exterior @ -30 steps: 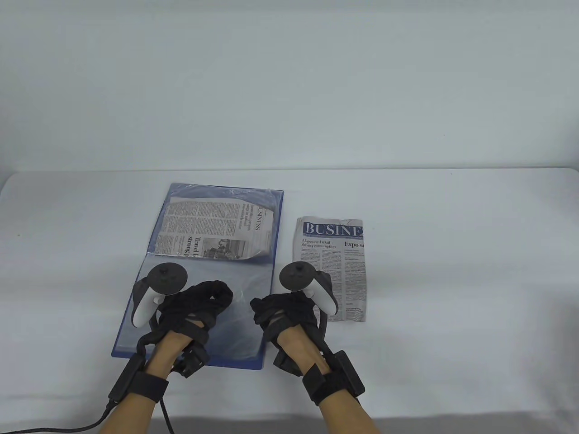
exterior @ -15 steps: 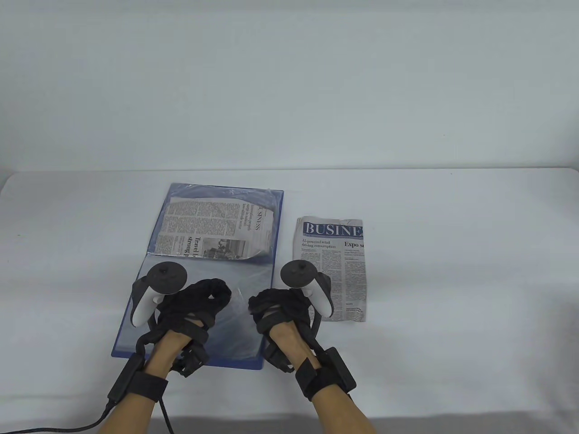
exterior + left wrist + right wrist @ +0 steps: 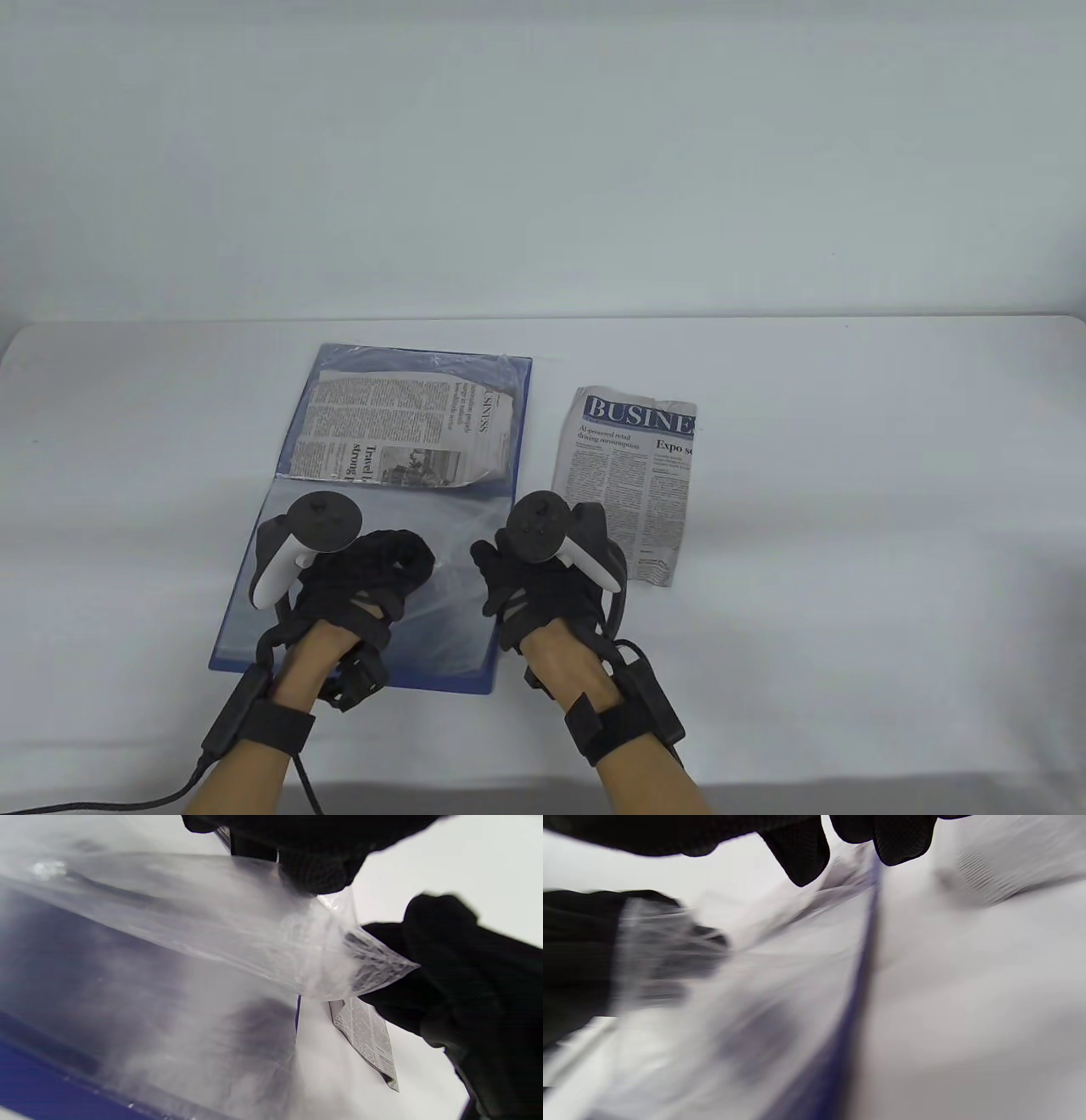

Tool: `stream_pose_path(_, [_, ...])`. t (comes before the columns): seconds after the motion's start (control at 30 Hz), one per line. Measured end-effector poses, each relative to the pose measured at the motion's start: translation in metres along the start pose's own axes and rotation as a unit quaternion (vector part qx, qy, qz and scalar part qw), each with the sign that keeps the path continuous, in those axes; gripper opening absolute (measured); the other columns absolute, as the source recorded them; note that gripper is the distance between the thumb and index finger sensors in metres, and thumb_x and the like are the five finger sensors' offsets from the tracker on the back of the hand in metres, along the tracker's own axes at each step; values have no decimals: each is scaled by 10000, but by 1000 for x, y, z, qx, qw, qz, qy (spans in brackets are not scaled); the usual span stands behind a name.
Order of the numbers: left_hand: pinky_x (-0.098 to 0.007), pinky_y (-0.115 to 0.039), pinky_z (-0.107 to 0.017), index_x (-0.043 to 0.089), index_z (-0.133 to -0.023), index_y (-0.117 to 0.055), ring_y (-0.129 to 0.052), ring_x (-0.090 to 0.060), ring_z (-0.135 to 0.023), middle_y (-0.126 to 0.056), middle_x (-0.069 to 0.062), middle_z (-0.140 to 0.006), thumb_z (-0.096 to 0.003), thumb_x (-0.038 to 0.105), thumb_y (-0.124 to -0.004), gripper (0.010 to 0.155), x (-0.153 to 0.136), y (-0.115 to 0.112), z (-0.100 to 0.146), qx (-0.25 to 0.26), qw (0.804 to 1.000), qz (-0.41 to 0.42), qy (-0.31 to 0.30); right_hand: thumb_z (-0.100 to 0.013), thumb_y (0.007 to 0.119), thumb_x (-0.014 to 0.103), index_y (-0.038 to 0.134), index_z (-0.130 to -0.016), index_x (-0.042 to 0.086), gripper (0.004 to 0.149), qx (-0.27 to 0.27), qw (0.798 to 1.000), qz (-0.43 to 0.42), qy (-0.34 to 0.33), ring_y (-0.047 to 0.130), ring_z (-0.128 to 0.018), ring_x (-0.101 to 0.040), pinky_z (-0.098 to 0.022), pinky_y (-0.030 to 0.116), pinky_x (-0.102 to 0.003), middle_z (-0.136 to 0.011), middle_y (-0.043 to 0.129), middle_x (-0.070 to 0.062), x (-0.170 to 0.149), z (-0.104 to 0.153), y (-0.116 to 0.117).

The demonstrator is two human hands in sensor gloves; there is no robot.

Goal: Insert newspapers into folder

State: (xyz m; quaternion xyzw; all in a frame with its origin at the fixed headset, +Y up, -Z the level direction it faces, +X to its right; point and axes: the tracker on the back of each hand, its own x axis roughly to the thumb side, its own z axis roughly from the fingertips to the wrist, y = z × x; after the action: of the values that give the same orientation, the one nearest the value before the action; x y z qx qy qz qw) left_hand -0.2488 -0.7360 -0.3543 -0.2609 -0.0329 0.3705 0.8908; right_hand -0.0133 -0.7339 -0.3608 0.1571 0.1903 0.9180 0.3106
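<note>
Two newspapers are in play: one (image 3: 399,429) is already held inside the far sleeve of the blue folder (image 3: 254,628), and the second newspaper (image 3: 632,484) lies just right of the folder. The near clear sleeve (image 3: 254,938) is pinched at its right edge and lifted by the left hand (image 3: 365,577). The right hand (image 3: 543,586) is placed at the folder's right edge over the loose paper's near left corner; whether that corner is gripped cannot be told. The mouth should be held wide and the corner fed in flat, so that crumpling is avoided.
</note>
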Motion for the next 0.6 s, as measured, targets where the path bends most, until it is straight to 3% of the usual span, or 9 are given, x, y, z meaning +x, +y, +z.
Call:
stream_pose_path(0.17, [-645,-249,-893,294,-995,-675,-277,-349,-1223,-488,15,-1237,-596,393,-711,413,-2,4,4,23,999,23,-10,-545,546,584,692,-1024,16,758,128,992,12,16,234,-939,-620,-622,238,-725,-1090,229,-281,-3,-10,26])
stream_pose_path(0.27, [-650,-231,-892,290,-994,-663,-269,-343,-1225,-480,21,-1237,-594,392,-700,414,-1,9,8,48,999,18,-10,-582,560,533,668,-1049,63,671,164,984,34,59,42,-945,-575,-622,197,-725,-1091,182,-266,-9,-11,33])
stream_pose_path(0.37, [-652,-220,-892,293,-992,-654,-264,-331,-1230,-475,32,-1237,-592,394,-693,415,-1,9,9,62,998,12,-10,-601,580,512,644,-1053,66,638,189,980,-4,55,-45,-918,-562,-611,154,-730,-1082,144,-255,-14,-12,31])
stream_pose_path(0.47, [-655,-209,-889,290,-994,-651,-262,-337,-1226,-471,23,-1237,-594,395,-693,416,1,8,7,53,998,12,-17,-601,587,498,745,-973,-25,661,145,988,-39,41,99,-954,-567,-632,235,-717,-1071,254,-291,-16,-9,12])
stream_pose_path(0.53, [-654,-206,-891,293,-995,-649,-256,-336,-1227,-469,25,-1239,-595,398,-692,416,3,8,7,53,998,1,-15,-601,589,488,849,-840,-61,653,52,995,-69,55,300,-965,-562,-637,344,-696,-1049,429,-296,-22,-2,-12])
stream_pose_path(0.6, [-653,-205,-891,298,-995,-646,-252,-336,-1227,-463,25,-1241,-596,403,-691,415,1,7,6,50,999,1,-10,-605,603,473,919,-695,-59,625,-53,989,-86,106,407,-951,-548,-629,397,-686,-1009,545,-297,-37,11,-36])
